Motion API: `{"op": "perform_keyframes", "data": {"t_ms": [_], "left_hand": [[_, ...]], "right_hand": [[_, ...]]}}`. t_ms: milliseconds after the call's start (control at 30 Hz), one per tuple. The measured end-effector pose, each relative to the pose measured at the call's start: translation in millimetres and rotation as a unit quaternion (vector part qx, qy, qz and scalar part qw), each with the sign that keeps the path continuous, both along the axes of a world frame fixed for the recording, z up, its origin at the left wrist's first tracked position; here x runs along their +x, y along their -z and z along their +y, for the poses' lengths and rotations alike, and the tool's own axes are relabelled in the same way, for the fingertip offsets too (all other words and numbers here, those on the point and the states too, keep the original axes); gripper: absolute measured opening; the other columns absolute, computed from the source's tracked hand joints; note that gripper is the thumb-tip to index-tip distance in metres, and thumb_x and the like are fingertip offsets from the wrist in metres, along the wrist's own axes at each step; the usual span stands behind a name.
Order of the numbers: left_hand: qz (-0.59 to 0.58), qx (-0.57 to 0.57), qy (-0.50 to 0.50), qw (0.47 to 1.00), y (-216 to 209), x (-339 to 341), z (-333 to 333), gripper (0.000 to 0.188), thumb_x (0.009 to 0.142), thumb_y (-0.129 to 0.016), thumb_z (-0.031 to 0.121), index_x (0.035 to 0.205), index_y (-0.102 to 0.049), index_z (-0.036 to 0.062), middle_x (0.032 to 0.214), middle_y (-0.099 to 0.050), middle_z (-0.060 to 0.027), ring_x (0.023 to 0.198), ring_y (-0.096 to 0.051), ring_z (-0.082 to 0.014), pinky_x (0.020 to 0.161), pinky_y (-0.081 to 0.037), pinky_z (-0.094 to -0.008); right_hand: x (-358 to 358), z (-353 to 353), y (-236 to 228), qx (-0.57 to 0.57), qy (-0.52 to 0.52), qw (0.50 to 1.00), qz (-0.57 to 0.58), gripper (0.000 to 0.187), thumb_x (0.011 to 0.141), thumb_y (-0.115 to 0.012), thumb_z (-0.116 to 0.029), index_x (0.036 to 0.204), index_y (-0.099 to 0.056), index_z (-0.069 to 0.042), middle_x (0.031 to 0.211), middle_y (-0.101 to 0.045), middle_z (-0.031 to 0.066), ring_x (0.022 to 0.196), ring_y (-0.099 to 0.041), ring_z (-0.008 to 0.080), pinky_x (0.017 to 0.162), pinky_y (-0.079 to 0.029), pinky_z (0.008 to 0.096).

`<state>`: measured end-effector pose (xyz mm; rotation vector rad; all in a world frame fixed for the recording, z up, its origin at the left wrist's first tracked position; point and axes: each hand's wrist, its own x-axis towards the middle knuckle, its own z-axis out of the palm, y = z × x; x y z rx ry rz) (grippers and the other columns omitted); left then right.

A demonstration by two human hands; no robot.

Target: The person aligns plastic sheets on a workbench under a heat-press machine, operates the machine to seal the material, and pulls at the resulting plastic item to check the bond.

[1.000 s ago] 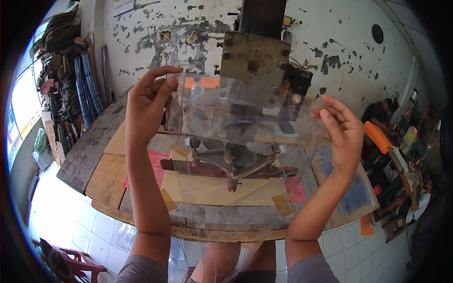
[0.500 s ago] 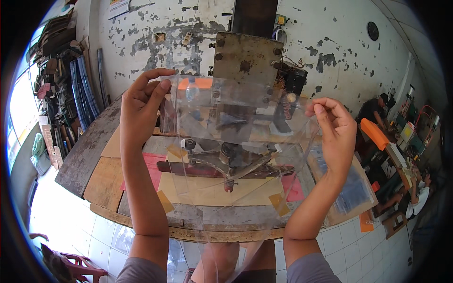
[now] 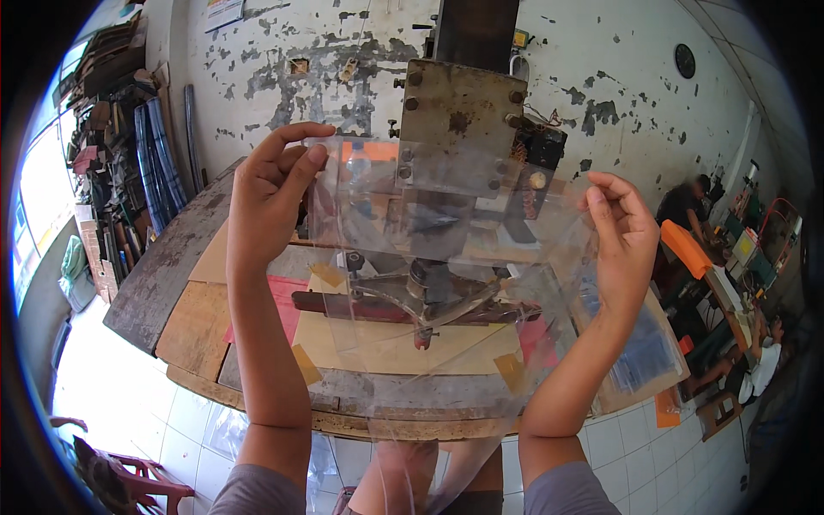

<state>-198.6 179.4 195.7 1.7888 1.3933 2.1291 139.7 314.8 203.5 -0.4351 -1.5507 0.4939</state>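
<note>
A large clear plastic sheet (image 3: 446, 236) hangs spread between my two hands above the workbench, its lower part trailing down over the bench edge toward my legs. My left hand (image 3: 273, 202) is closed in a pinch on its upper left corner, thumb against the fingers. At the upper right corner, my right hand (image 3: 625, 236) pinches it too. Seen through the sheet is a press machine (image 3: 463, 112) with a dark red bar (image 3: 322, 304) at its lower end. Below the bar lies a pale yellow board (image 3: 412, 356) with pieces of brown tape (image 3: 306, 365) at its corners.
Clear plastic sheets (image 3: 644, 348) lie in a stack on the bench's right side. A plastic bottle (image 3: 358, 165) stands behind. Rolls (image 3: 154, 159) and piled boards line the left wall. A red stool (image 3: 146, 481) is at lower left. Other people sit at the far right.
The view has shifted slightly, so the bench and press appear a little farther right. Both hands still hold the plastic sheet spread, at nearly the same height.
</note>
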Motion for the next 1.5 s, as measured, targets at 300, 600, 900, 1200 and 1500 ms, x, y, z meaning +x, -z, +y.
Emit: {"op": "perform_keyframes", "data": {"t_ms": [300,600,900,1200,1500], "left_hand": [[-0.01,0.013,0.025,1.0,0.5,7.0,-1.5,0.025,0.106,-0.065,0.013,0.127,-0.068,0.0009,0.081,-0.068,0.004,0.064,-0.046,0.0022,0.054,-0.032,-0.0194],[-0.006,0.012,0.024,1.0,-0.5,8.8,-2.3,0.024,0.106,-0.065,0.012,0.127,-0.069,0.0011,0.081,-0.067,0.0054,0.063,-0.044,0.0026,0.053,-0.03,-0.0194],[-0.008,0.013,0.027,1.0,-1.3,10.9,-2.5,0.024,0.106,-0.064,0.011,0.127,-0.068,0.0002,0.082,-0.068,0.0039,0.063,-0.047,0.0015,0.054,-0.032,-0.0199],[0.005,0.012,0.013,1.0,-0.7,8.8,-2.3,0.026,0.106,-0.065,0.013,0.129,-0.069,0.0015,0.084,-0.071,0.0037,0.064,-0.05,0.0007,0.054,-0.034,-0.0195],[0.005,0.0,-0.001,1.0,-3.3,9.5,-5.0,0.027,0.108,-0.061,0.015,0.127,-0.069,-0.0012,0.087,-0.075,-0.0028,0.067,-0.06,-0.0022,0.057,-0.043,-0.0208]], "right_hand": [[0.9,4.3,1.7,-0.014,0.001,0.999,0.035,0.015,0.101,-0.07,-0.008,0.113,-0.073,0.002,0.096,-0.07,0.0015,0.086,-0.064,0.0079,0.08,-0.051,0.0236],[-0.1,7.0,1.0,-0.011,-0.011,0.999,0.029,0.016,0.102,-0.068,-0.007,0.114,-0.072,0.003,0.096,-0.069,0.0026,0.087,-0.064,0.0087,0.082,-0.052,0.0243],[0.4,8.5,1.7,-0.006,-0.013,0.999,0.033,0.016,0.102,-0.068,-0.008,0.114,-0.072,0.003,0.096,-0.069,0.0028,0.086,-0.065,0.0093,0.081,-0.052,0.0243],[0.9,9.6,2.6,-0.011,-0.011,0.999,0.038,0.017,0.101,-0.069,-0.009,0.114,-0.072,0.002,0.096,-0.069,0.0022,0.085,-0.064,0.009,0.08,-0.051,0.0237],[0.8,6.5,1.2,0.015,-0.011,0.999,0.039,0.015,0.101,-0.069,-0.007,0.113,-0.073,0.002,0.092,-0.069,0.0024,0.082,-0.064,0.0089,0.079,-0.051,0.024]]}}
